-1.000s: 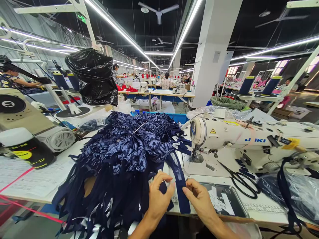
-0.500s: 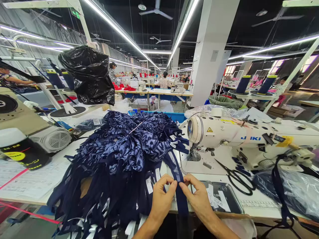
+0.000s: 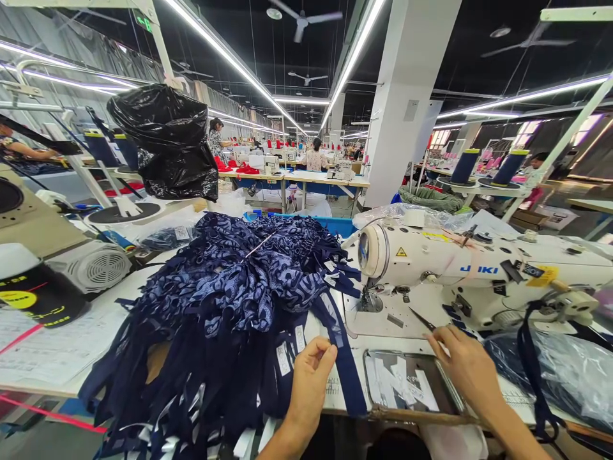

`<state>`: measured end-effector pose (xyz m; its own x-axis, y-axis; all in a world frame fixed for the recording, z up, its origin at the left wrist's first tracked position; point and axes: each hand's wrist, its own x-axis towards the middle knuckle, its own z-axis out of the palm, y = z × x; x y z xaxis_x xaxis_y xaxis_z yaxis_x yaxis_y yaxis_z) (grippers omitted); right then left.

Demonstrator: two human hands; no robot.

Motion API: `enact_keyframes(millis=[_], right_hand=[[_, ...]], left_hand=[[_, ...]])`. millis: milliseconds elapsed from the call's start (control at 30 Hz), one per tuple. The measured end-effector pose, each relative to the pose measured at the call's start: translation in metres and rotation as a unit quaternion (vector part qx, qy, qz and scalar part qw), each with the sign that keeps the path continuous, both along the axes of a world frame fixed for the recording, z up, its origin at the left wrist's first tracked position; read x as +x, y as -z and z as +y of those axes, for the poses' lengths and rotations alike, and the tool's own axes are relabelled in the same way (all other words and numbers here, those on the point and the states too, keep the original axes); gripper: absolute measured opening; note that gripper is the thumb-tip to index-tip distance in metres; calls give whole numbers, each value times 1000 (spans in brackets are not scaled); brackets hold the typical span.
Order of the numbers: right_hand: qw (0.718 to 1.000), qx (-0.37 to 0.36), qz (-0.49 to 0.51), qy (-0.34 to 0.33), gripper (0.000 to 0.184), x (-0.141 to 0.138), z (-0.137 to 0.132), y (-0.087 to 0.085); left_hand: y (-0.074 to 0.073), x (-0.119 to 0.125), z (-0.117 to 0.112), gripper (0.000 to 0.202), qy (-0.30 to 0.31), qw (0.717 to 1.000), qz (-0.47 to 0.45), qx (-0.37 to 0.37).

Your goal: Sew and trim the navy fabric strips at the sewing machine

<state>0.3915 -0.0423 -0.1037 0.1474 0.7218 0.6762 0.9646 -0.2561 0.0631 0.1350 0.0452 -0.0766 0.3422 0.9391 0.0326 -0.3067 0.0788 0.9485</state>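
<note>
My left hand (image 3: pixel 310 383) is closed in a pinch at the left edge of a navy fabric band (image 3: pixel 345 367); whether anything is between thumb and finger I cannot make out. The band runs from the pile to the table's front edge. My right hand (image 3: pixel 462 361) is curled over a pair of black scissors (image 3: pixel 422 318) in front of the sewing machine (image 3: pixel 431 255). Only the blades show; the handles are hidden beneath the hand. Left of my hands lies a big heap of navy patterned garments (image 3: pixel 239 275), with white labels (image 3: pixel 283 359) on some straps.
A metal tray (image 3: pixel 368 377) with white label strips sits between my hands. On the right lie a clear plastic bag (image 3: pixel 569 377) and a hanging navy strap (image 3: pixel 531 364). Thread cones (image 3: pixel 464 167) stand behind the machine. Far off, a person (image 3: pixel 314 156) is among other tables.
My right hand has let go of the band and moved right onto the scissors. My left hand has stayed almost in place. The band's lower end now lies flat at the table edge.
</note>
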Motion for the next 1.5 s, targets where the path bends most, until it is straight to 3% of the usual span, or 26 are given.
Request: enact_keyframes(millis=[100,233,500,667,767,833,1000,1200,1500], right_hand=[[984,-130,-58,104,18,42,-20,19],[959,-261,14,106,17,65,-29,31],[924,-344,117,116,12,64,-16,6],[950,-274,111,100,4,63,-21,17],[982,-162,99,-5,13,49,-24,24],[988,-90,83,-94,17,34,-24,22],[974,-68,80,-199,14,-13,-19,1],[969,-22,65,-238,17,-46,-1,-11],[963,57,-23,-263,18,-59,11,-15]], left_hand=[[2,2,0,29,4,1000,-10,-11],[4,7,0,31,8,1000,-15,-20],[2,13,-2,34,20,999,-25,-38],[6,15,-1,33,29,998,-36,-49],[9,17,-1,33,41,996,-52,-64],[10,19,-1,33,48,994,-65,-74],[2,22,-5,33,61,988,-101,-101],[-9,21,-9,33,67,981,-131,-126],[-10,17,-11,32,56,983,-132,-112]])
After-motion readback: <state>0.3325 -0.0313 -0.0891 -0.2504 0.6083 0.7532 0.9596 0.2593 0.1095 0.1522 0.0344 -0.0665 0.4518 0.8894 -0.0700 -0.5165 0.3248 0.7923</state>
